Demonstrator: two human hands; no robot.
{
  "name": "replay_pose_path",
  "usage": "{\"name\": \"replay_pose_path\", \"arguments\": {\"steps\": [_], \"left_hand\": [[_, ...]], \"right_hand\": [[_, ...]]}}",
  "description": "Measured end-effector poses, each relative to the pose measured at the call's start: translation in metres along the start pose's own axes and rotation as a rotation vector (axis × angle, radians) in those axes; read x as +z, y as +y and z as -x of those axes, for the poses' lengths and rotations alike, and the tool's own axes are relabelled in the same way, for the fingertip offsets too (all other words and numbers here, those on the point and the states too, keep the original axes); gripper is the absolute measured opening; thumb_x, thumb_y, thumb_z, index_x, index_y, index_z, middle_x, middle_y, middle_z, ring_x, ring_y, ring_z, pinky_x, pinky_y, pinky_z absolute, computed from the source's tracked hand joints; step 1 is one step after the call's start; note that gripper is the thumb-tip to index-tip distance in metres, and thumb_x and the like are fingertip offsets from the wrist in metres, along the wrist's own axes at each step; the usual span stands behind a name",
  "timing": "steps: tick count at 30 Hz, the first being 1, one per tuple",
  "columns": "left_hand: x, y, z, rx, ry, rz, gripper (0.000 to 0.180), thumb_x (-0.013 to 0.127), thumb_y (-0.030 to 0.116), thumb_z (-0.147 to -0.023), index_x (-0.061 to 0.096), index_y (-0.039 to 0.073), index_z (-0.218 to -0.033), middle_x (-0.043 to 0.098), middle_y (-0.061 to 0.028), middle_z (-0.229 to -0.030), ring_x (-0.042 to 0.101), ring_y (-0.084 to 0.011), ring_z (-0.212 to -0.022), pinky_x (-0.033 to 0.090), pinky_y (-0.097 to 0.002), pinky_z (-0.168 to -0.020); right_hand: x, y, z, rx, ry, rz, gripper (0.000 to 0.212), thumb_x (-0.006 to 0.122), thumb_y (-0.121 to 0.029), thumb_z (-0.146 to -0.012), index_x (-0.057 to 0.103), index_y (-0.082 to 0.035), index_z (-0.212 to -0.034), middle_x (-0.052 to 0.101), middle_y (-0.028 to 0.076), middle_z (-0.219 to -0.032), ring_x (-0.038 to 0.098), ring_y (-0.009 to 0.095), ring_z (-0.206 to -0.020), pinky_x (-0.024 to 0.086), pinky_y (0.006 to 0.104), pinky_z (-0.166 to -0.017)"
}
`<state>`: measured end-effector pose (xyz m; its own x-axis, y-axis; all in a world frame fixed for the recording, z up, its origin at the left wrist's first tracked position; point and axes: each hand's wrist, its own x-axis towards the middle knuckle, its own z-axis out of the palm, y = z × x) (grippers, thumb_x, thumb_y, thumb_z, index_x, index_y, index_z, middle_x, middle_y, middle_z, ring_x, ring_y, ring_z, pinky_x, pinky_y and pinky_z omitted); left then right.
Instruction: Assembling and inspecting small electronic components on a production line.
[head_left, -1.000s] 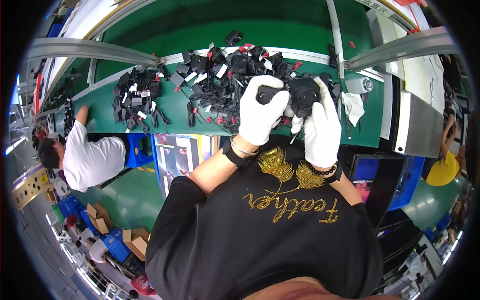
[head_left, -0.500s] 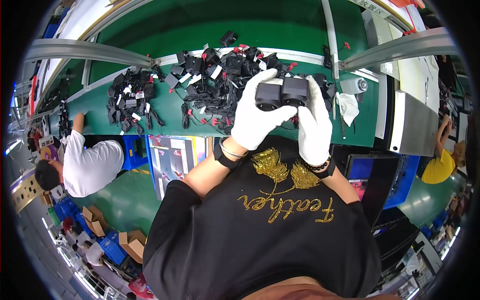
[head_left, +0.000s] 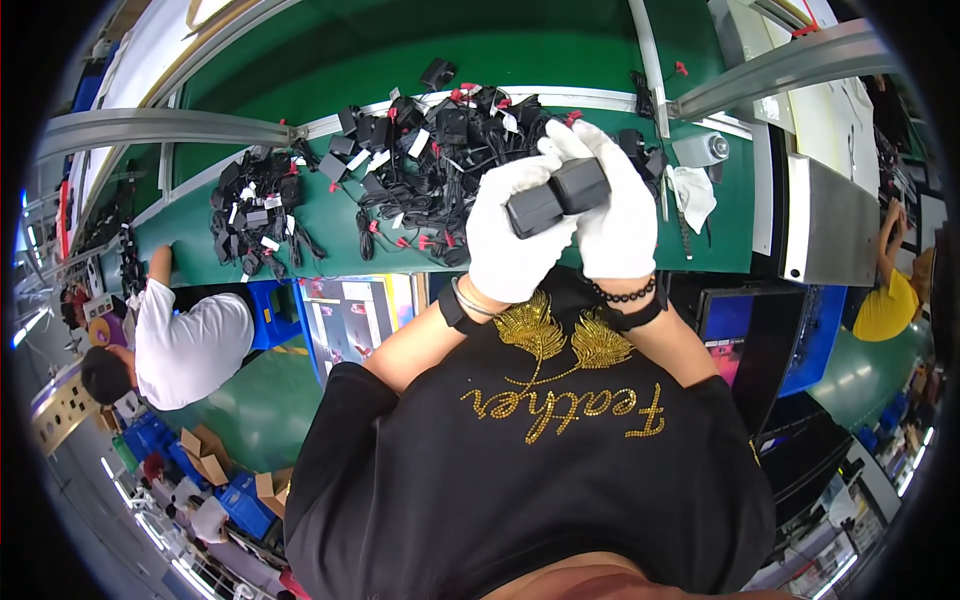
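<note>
Both my hands wear white gloves and are raised over the near edge of the green bench. My left hand (head_left: pixel 510 235) is closed around one black power adapter (head_left: pixel 535 210), a blocky plastic housing. In my right hand (head_left: pixel 620 225) sits a second adapter (head_left: pixel 581 184) of the same kind, gripped by the fingers. The two housings are close side by side, tilted, the right one higher. Whether their faces touch I cannot tell. Beyond my hands spreads a big heap of black adapters with bundled cords (head_left: pixel 450 140), red caps and white tags.
A smaller adapter pile (head_left: pixel 255 210) lies to the left. At the right are a clear bottle (head_left: pixel 700 150) and a white cloth (head_left: pixel 692 197). Metal frame bars (head_left: pixel 170 128) cross above the bench. A co-worker in a white shirt (head_left: pixel 195 345) sits at the left.
The two adapters were upright and level side by side; now they are tilted, the left one lower. My fingers have shifted around them, and my right hand has turned inward.
</note>
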<state>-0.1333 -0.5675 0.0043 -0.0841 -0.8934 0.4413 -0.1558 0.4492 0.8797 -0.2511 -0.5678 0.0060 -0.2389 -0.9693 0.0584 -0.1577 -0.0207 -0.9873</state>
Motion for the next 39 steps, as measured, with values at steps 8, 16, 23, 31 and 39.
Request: {"name": "replay_pose_path", "arguments": {"steps": [8, 16, 23, 31, 39], "left_hand": [[-0.003, -0.008, 0.004, -0.173, -0.032, 0.120, 0.058, 0.078, -0.005, -0.064, 0.046, 0.001, -0.111, 0.058, -0.0135, -0.113, 0.058, -0.0200, -0.100, 0.049, -0.0331, -0.087], [-0.004, -0.008, 0.004, -0.186, -0.013, 0.136, 0.055, 0.077, -0.005, -0.066, 0.046, 0.001, -0.111, 0.058, -0.0134, -0.110, 0.060, -0.0178, -0.094, 0.052, -0.0305, -0.080], [-0.005, 0.009, -0.011, -0.339, 0.047, 0.061, 0.065, 0.077, 0.001, -0.068, 0.044, 0.001, -0.124, 0.057, -0.0111, -0.106, 0.058, -0.0185, -0.096, 0.050, -0.0293, -0.083], [-0.035, 0.014, -0.022, -0.140, -0.717, 0.010, 0.074, 0.055, 0.002, -0.082, 0.017, 0.002, -0.146, 0.024, -0.0175, -0.150, 0.025, -0.0267, -0.138, 0.028, -0.0381, -0.109], [-0.066, 0.023, -0.086, -0.192, 0.014, 0.308, 0.032, 0.038, 0.019, -0.099, 0.062, 0.000, -0.108, 0.062, -0.0123, -0.113, 0.057, -0.0220, -0.108, 0.044, -0.0313, -0.095]], "right_hand": [[0.002, -0.007, 0.003, 0.063, -0.087, -0.580, 0.042, 0.046, -0.015, -0.094, 0.044, 0.011, -0.126, 0.051, 0.021, -0.128, 0.050, 0.028, -0.120, 0.036, 0.0362, -0.105], [0.009, -0.027, 0.010, 0.012, 0.013, -0.426, 0.036, 0.042, -0.010, -0.095, 0.043, 0.011, -0.124, 0.053, 0.024, -0.125, 0.052, 0.030, -0.117, 0.039, 0.0370, -0.103], [0.020, -0.019, 0.024, -0.232, 0.035, 0.079, 0.074, 0.069, -0.013, -0.076, 0.032, 0.003, -0.138, 0.025, 0.026, -0.145, 0.041, 0.036, -0.127, 0.039, 0.0378, -0.100], [0.016, -0.005, 0.005, 0.356, 0.143, -0.938, 0.050, 0.047, -0.034, -0.096, 0.038, -0.008, -0.137, 0.054, 0.014, -0.120, 0.057, 0.023, -0.104, 0.046, 0.0354, -0.092], [-0.008, -0.034, 0.012, 0.401, -0.081, -1.480, 0.071, 0.033, -0.067, -0.089, 0.043, -0.013, -0.134, 0.047, 0.026, -0.128, 0.058, 0.034, -0.092, 0.050, 0.0381, -0.070]]}}
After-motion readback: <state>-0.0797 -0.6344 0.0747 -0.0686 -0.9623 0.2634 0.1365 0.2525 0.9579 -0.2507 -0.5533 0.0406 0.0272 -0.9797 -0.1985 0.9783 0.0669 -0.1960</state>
